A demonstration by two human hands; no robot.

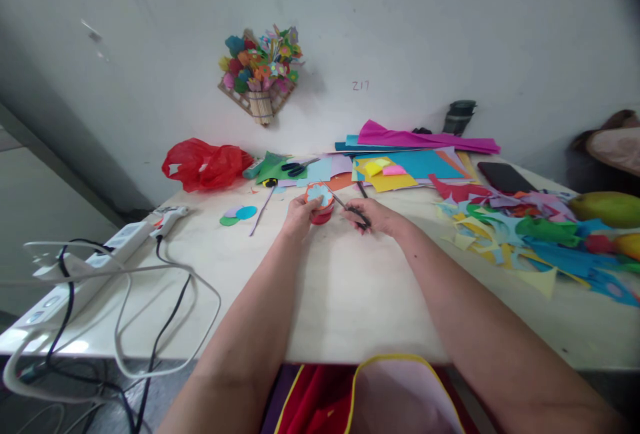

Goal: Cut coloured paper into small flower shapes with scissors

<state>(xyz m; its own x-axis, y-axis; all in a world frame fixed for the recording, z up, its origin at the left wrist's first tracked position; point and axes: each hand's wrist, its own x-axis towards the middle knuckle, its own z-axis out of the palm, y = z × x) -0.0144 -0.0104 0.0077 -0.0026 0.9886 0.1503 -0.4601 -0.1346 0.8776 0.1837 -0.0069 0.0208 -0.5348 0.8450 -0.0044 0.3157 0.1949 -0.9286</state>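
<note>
The left hand (299, 213) pinches a pale blue flower-shaped piece (318, 195), thumb laid over its face; the right hand (371, 213) grips the scissors (347, 208) by their dark handles, blades reaching toward that pinch. The piece looks like thin paper: probably very light, floppy, easily creased or torn, best held flat near its middle with petals free. Orange shows around its edge (a backing sheet, perhaps; I can't tell). Just below the pinch sits a red round thing (321, 216), partly covered, and the left fingers underneath are hidden.
</note>
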